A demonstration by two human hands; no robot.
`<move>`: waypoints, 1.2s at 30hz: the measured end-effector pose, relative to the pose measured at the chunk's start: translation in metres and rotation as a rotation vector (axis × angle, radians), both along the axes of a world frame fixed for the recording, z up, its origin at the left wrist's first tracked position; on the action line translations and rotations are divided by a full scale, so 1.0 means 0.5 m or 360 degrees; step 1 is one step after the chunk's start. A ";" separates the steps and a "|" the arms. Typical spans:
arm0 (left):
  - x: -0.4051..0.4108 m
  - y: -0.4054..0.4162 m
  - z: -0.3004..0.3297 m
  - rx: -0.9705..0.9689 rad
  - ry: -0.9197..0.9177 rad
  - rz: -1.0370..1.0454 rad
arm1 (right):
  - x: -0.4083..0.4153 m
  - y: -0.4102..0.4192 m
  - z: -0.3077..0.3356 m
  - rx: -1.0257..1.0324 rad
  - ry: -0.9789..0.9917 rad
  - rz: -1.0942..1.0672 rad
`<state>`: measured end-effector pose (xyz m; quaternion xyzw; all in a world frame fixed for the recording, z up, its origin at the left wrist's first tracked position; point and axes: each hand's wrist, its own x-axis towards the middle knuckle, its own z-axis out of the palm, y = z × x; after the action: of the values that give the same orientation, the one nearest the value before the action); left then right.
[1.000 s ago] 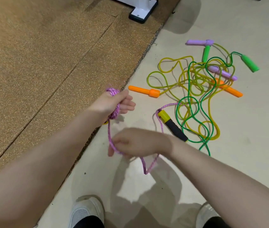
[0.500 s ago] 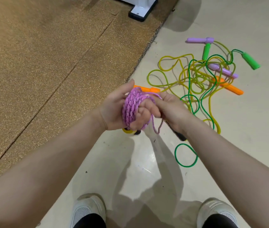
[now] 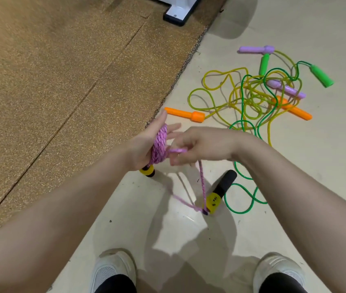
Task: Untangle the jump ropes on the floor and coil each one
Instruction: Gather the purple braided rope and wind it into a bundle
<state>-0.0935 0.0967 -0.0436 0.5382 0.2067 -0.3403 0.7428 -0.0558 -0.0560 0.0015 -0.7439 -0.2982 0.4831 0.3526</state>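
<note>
The pink braided rope (image 3: 159, 145) is mostly coiled round the left hand (image 3: 146, 142), whose fingers lie straight inside the loops. The right hand (image 3: 204, 145) pinches its short loose tail, running below the fingers to the yellow-and-black handle (image 3: 220, 190). Beyond the fingertips, the green and yellow ropes (image 3: 250, 102) remain tangled.
</note>
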 end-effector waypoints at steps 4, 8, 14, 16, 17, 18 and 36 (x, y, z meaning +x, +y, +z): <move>-0.006 -0.006 0.010 -0.0067 0.0030 -0.0592 | 0.028 -0.031 -0.038 0.0282 -0.0088 -0.0702; 0.005 -0.002 0.012 -0.0780 -0.0217 -0.0860 | 0.012 -0.038 -0.094 0.0456 0.0186 -0.1106; 0.014 0.007 -0.012 -0.1245 -0.0129 -0.0213 | -0.050 -0.005 -0.146 0.0341 0.0235 -0.0937; 0.013 0.015 -0.013 -0.0989 -0.0272 -0.0019 | -0.062 0.006 -0.159 0.0208 0.0152 -0.0824; 0.012 0.017 -0.008 -0.0955 -0.0294 0.0103 | -0.066 0.005 -0.172 0.0133 0.0113 -0.0714; 0.014 0.020 -0.001 -0.0959 -0.0318 0.0261 | -0.070 0.002 -0.183 0.0019 0.0044 -0.0533; 0.026 -0.038 0.050 0.0096 -0.0084 -0.0361 | 0.027 -0.023 -0.019 0.0329 -0.1129 -0.0272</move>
<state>-0.0805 0.0779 -0.0186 0.5890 0.1350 -0.4014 0.6883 -0.0423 -0.0674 -0.0078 -0.8477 -0.3858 0.1317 0.3395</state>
